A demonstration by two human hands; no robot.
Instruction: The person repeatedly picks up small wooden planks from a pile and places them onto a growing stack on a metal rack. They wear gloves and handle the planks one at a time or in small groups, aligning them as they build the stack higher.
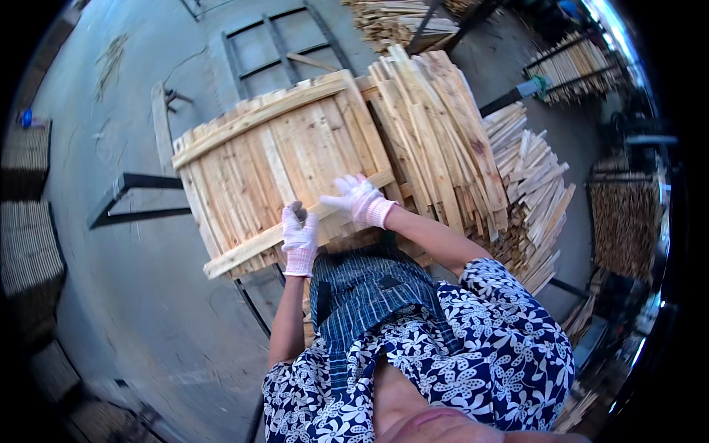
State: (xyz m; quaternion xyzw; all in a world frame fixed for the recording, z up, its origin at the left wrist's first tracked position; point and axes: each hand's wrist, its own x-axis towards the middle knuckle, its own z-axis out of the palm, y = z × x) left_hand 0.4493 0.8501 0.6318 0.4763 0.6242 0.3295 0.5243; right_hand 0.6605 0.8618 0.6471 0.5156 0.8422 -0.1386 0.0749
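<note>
A wooden panel [273, 159] of boards laid side by side lies in front of me, with a far batten [258, 122] and a near batten [247, 251] across it. My left hand [300, 236], in a white glove with a pink cuff, is at the near batten. Its fingers are curled, and dark patches show at their tips; whatever they may hold is too small to make out. Gloved the same way, my right hand [362, 201] hovers at the right part of that batten, fingers spread and nothing visible in them.
Loose wooden slats [425, 140] are heaped right of the panel, with more sticks [528, 184] lower beyond them. Dark metal frames [133, 199] stick out at the left and far side. Stacked slats [29, 247] line the left edge; bundled wood [624, 218] stands at the right.
</note>
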